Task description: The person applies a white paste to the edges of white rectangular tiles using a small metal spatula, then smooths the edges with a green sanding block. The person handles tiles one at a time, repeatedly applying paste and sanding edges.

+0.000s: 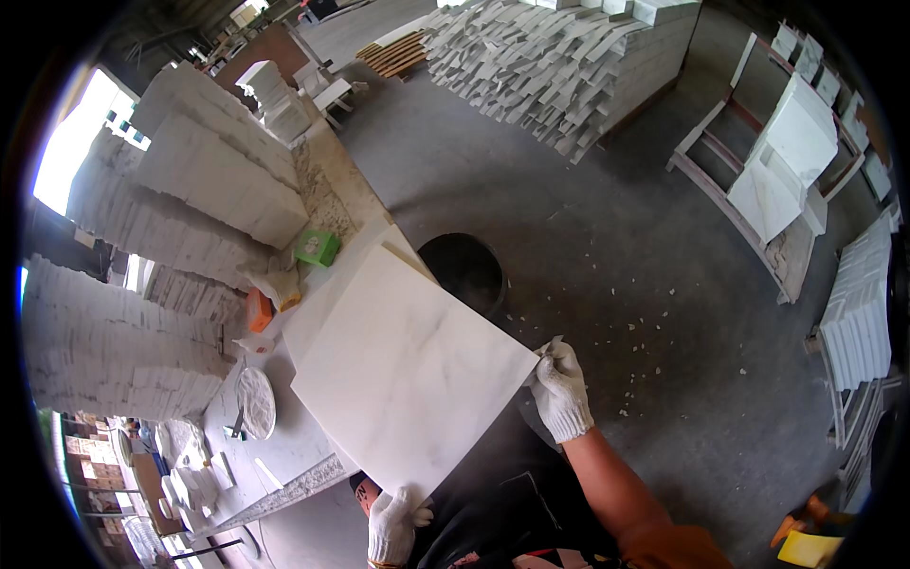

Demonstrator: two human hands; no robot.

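Observation:
A square white marble tile (412,365) with faint grey veins is tilted in front of me, partly over the workbench. My left hand (391,526), in a white knit glove, is closed on its near corner. At the right corner, my right hand (561,394), gloved the same way, pinches the edge. Another pale slab (322,303) lies beneath the tile on the bench, mostly covered. A round pan of white paste (255,402) with a putty knife stands left of the tile.
Tall stacks of stone slabs (123,341) line the left side. A green box (318,248) and an orange box (259,310) sit on the bench. Beside it is a black bucket (464,273). White chips lie on the floor; a rack with marble pieces (782,171) stands right.

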